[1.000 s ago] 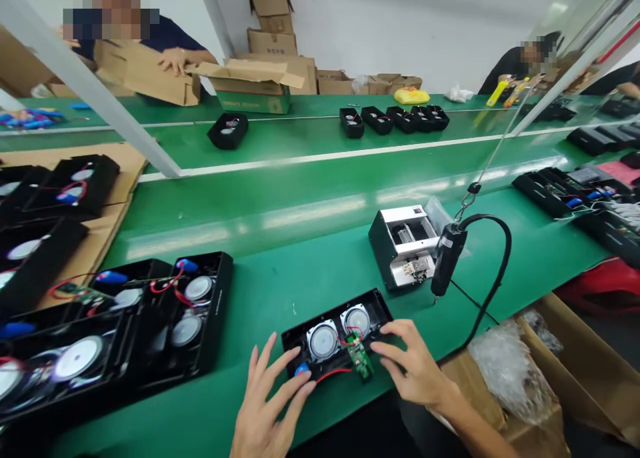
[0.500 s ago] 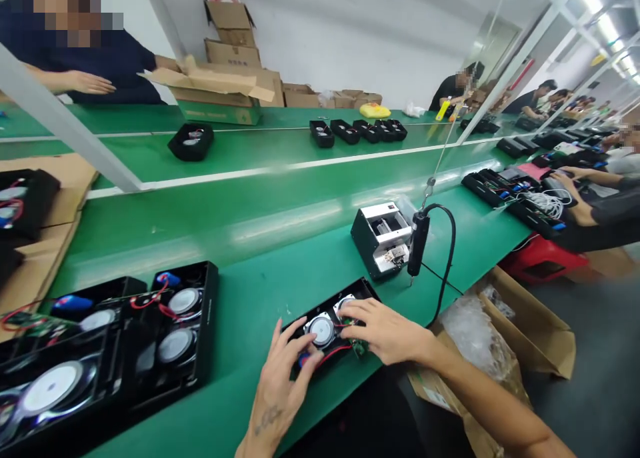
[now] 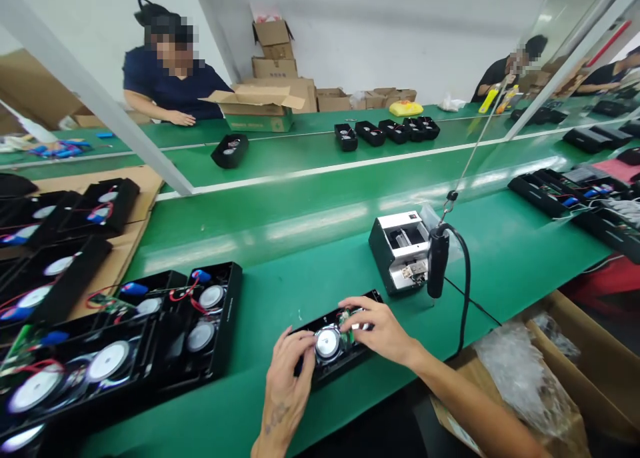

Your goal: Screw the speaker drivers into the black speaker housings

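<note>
A black speaker housing (image 3: 345,361) lies at an angle on the green bench in front of me, with a round silver speaker (image 3: 328,342) in it. My left hand (image 3: 293,368) is at the housing's left end, fingers bent beside that speaker; what lies between its fingertips is hidden. My right hand (image 3: 377,328) reaches over the right part, its fingers closed around a small green circuit board (image 3: 346,318). A second speaker is partly covered by this hand. Behind the housing stands a silver and black machine (image 3: 403,251), and a black electric screwdriver (image 3: 438,261) hangs beside it.
More open housings (image 3: 215,325) with speakers, blue cells and red wires crowd the left. A cardboard box (image 3: 590,358) with plastic bags is at the lower right. Across the bench, a person (image 3: 175,78) sits by an open carton (image 3: 260,111). Several housings lie on the middle strip.
The view has swung left, showing more housings there. My right hand now holds the green board over the housing's right part, and my left fingers have drawn closer together.
</note>
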